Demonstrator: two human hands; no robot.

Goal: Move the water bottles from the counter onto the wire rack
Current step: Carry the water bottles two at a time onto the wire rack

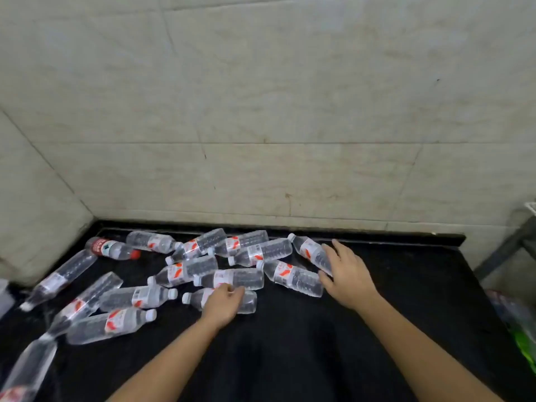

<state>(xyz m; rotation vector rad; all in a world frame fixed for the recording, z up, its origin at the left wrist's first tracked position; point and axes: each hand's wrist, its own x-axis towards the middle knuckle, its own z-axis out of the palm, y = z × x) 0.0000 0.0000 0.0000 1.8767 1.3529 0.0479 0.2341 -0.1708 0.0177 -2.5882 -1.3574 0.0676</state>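
Under left hand (223, 304), bottle (250, 305), right hand (348, 274) apart

Count's in: fifteen bottles (185, 269) lying flat on one counter (406, 300). Fourteen are pale-labelled, and there's one red-capped bottle (113, 248). Two hands are out there, left hand (222, 304) and right hand (346, 274). One bottle is gripped under the left fingers (236, 290), with one more just beyond them. Two are at the right fingers (338, 248): one beneath, one by the thumb. Five lie left of the left fingers, and six are farther back, the red-capped one among them.
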